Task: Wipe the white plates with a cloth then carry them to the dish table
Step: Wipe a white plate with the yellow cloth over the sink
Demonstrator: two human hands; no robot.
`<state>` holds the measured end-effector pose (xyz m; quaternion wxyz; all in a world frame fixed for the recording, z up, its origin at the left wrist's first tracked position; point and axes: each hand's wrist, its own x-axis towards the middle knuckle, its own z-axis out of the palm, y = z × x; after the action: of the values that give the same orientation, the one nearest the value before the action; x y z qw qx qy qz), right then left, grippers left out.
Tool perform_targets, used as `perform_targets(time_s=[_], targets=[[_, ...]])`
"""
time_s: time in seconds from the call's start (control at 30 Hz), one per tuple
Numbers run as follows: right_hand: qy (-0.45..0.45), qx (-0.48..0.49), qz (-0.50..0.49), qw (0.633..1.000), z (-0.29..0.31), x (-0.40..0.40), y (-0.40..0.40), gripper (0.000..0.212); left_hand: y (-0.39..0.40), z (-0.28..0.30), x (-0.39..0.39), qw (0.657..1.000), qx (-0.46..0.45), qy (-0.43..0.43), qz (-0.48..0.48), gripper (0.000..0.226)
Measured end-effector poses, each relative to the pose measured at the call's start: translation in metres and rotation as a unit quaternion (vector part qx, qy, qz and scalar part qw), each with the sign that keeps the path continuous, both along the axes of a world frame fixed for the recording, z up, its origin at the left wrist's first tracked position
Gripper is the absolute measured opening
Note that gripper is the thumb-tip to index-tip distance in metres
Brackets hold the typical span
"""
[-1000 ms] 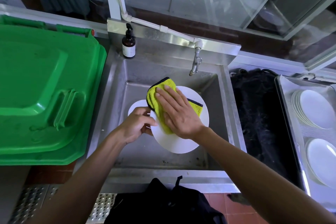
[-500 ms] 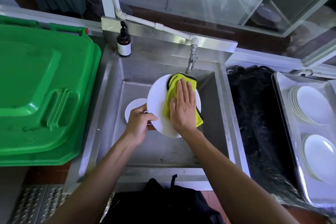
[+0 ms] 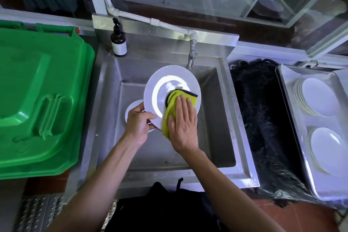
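Note:
A white plate (image 3: 165,84) is held tilted over the steel sink (image 3: 222,118), its underside with the foot ring facing me. My left hand (image 3: 138,125) grips its lower left rim. My right hand (image 3: 183,124) lies flat, fingers straight, pressing a yellow cloth (image 3: 170,117) with a black edge against the plate's lower right part. Another white plate (image 3: 131,110) lies on the sink floor, mostly hidden behind my left hand.
A green bin lid (image 3: 37,100) fills the left. A brown pump bottle (image 3: 118,41) and a tap (image 3: 192,56) stand at the sink's back. Right of the sink lie a black bag (image 3: 259,118) and a metal tray (image 3: 290,111) holding two stacks of white plates (image 3: 318,98).
The plate has been turned over, so its underside now faces me. My right hand and the cloth slid from the plate's upper middle down to its lower right.

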<state>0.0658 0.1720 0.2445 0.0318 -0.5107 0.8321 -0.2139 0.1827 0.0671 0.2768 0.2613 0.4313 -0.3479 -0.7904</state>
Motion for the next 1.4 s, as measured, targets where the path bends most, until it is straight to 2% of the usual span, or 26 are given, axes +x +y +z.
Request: perform_targets(time_s=[0.23, 0.53, 0.7, 1.13, 1.4], targets=[[-0.038, 0.033, -0.125, 0.991, 0.000, -0.026, -0.011, 0.061, -0.002, 0.001, 0.005, 1.000, -0.010, -0.022, -0.015, 0.034], [-0.156, -0.006, -0.134, 0.979, 0.020, -0.048, -0.019, 0.065, -0.019, -0.003, 0.016, 0.997, -0.033, -0.043, -0.063, 0.041], [-0.193, -0.024, -0.131, 0.972, 0.028, -0.065, -0.021, 0.062, -0.030, -0.005, 0.020, 0.989, -0.055, -0.052, -0.125, 0.034], [-0.113, -0.009, -0.027, 0.993, 0.047, -0.070, -0.023, 0.045, -0.054, 0.009, 0.020, 0.931, -0.176, -0.115, -0.298, 0.042], [-0.107, -0.052, -0.037, 0.992, 0.043, -0.065, -0.019, 0.029, -0.060, 0.009, 0.014, 0.899, -0.248, -0.182, -0.312, 0.064]])
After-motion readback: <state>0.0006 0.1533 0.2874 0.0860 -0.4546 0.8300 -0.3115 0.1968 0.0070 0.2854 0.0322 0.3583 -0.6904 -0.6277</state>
